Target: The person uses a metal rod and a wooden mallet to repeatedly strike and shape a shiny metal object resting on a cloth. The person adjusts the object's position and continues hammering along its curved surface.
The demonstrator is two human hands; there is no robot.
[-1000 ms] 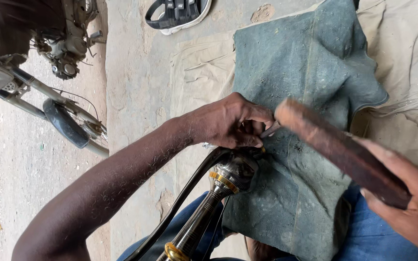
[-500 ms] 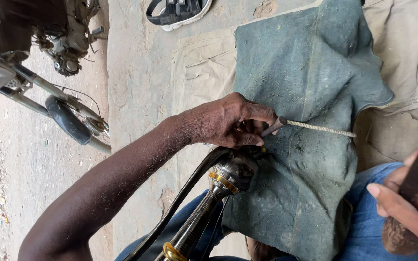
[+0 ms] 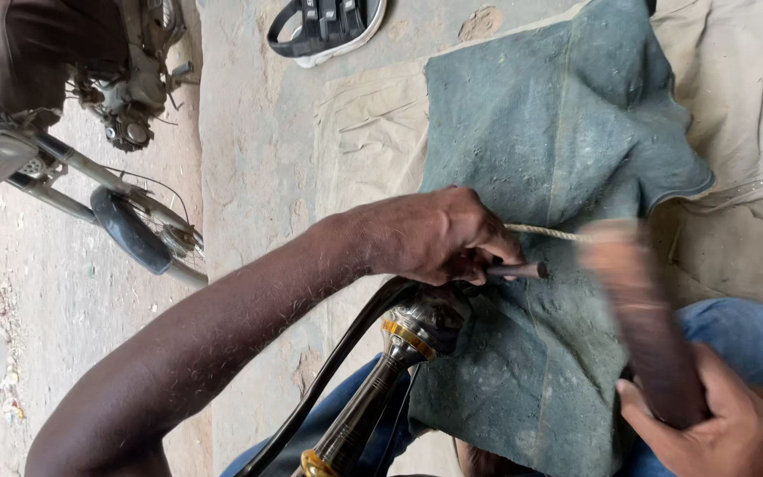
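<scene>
Punch (image 3: 516, 270), a dark metal rod, sticks out from the closed left hand (image 3: 430, 237), which grips it above a shock absorber (image 3: 390, 362). Right hand (image 3: 717, 428) is wrapped around a blurred wooden mallet (image 3: 642, 327) just beside the punch tip. Green cloth (image 3: 558, 150) lies under both, and a rope (image 3: 545, 232) runs beside the left hand's fingers.

I have one view only — my head camera looks steeply down, close over my lap and the concrete floor (image 3: 249, 177).
</scene>
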